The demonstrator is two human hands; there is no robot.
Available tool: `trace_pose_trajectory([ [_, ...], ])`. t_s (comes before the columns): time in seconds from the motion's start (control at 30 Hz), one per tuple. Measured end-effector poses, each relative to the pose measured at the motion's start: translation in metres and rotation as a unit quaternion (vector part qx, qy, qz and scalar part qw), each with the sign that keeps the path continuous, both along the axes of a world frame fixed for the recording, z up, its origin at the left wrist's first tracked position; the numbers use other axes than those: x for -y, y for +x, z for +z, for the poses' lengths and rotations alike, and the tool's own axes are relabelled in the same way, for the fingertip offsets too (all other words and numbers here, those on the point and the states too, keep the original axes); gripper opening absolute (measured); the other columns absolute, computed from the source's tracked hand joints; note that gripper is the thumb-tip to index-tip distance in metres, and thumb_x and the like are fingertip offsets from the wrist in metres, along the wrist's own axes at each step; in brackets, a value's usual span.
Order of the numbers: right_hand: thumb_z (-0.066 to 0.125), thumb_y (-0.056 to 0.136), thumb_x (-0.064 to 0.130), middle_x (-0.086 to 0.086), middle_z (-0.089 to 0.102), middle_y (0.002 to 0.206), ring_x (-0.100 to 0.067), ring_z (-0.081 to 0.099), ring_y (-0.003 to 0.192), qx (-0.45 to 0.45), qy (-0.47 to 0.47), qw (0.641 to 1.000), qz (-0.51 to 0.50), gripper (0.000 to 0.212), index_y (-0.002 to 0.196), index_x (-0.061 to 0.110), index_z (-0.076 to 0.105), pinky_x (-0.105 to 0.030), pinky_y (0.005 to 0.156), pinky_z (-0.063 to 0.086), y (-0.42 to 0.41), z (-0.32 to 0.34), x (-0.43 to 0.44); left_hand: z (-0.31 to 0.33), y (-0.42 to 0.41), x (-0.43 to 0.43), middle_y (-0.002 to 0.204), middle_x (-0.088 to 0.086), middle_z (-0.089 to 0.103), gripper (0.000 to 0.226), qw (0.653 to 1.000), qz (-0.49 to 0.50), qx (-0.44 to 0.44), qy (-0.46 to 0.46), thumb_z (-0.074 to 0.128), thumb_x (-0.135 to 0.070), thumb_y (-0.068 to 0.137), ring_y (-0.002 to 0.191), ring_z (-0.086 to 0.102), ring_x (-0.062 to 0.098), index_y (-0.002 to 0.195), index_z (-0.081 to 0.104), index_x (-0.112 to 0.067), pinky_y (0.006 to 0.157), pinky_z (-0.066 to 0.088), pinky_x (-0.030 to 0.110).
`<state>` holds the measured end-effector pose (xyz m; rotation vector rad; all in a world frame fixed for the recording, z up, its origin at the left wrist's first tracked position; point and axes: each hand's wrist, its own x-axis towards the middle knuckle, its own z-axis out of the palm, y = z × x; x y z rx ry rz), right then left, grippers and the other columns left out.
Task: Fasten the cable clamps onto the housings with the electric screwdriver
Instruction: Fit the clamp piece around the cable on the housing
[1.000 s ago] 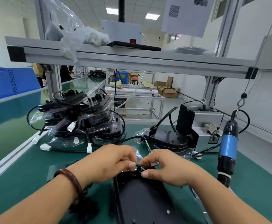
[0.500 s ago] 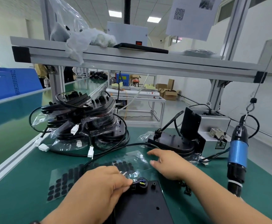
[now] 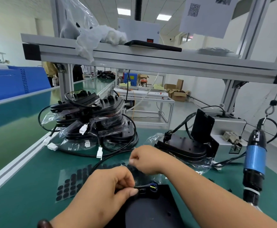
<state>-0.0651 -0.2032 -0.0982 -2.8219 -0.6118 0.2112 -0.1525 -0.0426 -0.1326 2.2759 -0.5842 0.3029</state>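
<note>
Left hand (image 3: 111,186): thumb and forefinger pinched on a thin black cable (image 3: 141,187) right at the far edge of the housing (image 3: 151,209); the cable ends in short coloured wires, blue and yellow showing, where it meets a small raised black fitting on the housing (cannot tell if this is the clamp). Housing itself: flat, matte black plate with rounded contour, a few small holes in its top face, lying on the green bench mat (image 3: 27,195) nearest the camera. Right hand (image 3: 148,159), just beyond the housing: fingers curled and pinched together over a clear plastic sheet (image 3: 71,183) of black round pads; what they grip is too small to tell. Right of the housing, the electric screwdriver (image 3: 254,163) hangs upright, blue band on a black body, untouched. Beyond the housing to the left, a stack of bagged black housings (image 3: 93,122) with white connectors; beyond to the right, another black unit (image 3: 183,145) on plastic wrap.
</note>
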Motion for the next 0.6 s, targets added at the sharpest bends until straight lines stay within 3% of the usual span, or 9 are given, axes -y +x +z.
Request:
trace_pose_trajectory([
  [0.1,0.043,0.096,0.011,-0.018,0.071,0.096,-0.028,0.065,0.079,-0.062,-0.019,0.997,-0.034,0.025,0.107,-0.001,0.063,-0.033,0.071,0.053,0.007,-0.002,-0.002,0.003,0.0,-0.002,0.075,-0.021,0.068,0.017,0.999,0.0,-0.04,-0.024,0.078,-0.029,0.075,0.069,0.063,0.0,0.078,0.062,-0.033,0.065,0.047,0.01],
  [0.17,0.043,0.095,0.009,-0.008,0.07,0.069,-0.016,0.059,0.052,-0.135,0.016,0.99,-0.039,0.023,0.108,0.002,0.061,-0.024,0.054,0.049,0.007,-0.002,0.0,0.004,0.0,-0.001,0.075,-0.021,0.069,0.021,0.998,0.002,-0.051,-0.031,0.077,-0.026,0.075,0.067,0.063,0.001,0.079,0.058,-0.031,0.064,0.048,0.012],
  [0.23,0.054,0.094,0.016,0.006,0.061,0.05,-0.008,0.049,0.04,-0.168,0.013,0.986,-0.02,0.009,0.1,0.015,0.06,-0.016,0.042,0.04,0.006,-0.003,0.003,0.004,-0.001,0.001,0.075,-0.023,0.068,0.024,0.998,0.009,-0.048,-0.03,0.078,-0.026,0.075,0.065,0.062,0.0,0.078,0.055,-0.028,0.062,0.046,0.009],
  [0.3,0.07,0.085,0.028,0.009,0.058,0.051,-0.009,0.051,0.046,-0.148,-0.019,0.989,0.003,0.011,0.086,0.022,0.061,-0.015,0.042,0.041,0.005,-0.004,0.003,0.005,-0.001,0.001,0.075,-0.022,0.069,0.026,0.998,0.013,-0.048,-0.031,0.079,-0.026,0.073,0.064,0.063,-0.001,0.077,0.053,-0.026,0.06,0.045,0.007],
  [0.4,0.075,0.08,0.034,0.007,0.061,0.075,-0.015,0.056,0.067,-0.108,-0.061,0.992,0.031,0.02,0.075,0.027,0.057,-0.022,0.056,0.045,0.008,-0.01,0.005,0.006,-0.001,0.0,0.075,-0.02,0.07,0.028,0.997,0.018,-0.065,-0.04,0.08,-0.026,0.072,0.06,0.061,-0.004,0.075,0.052,-0.025,0.056,0.042,0.006],
  [0.6,0.075,0.08,0.032,0.01,0.059,0.081,-0.01,0.054,0.075,-0.007,-0.006,1.0,0.016,0.019,0.093,0.022,0.066,-0.02,0.063,0.041,0.011,-0.014,0.016,0.006,-0.004,0.002,0.076,-0.016,0.07,0.029,0.997,0.017,-0.055,-0.047,0.078,-0.025,0.073,0.059,0.059,-0.002,0.073,0.049,-0.026,0.058,0.042,0.007],
])
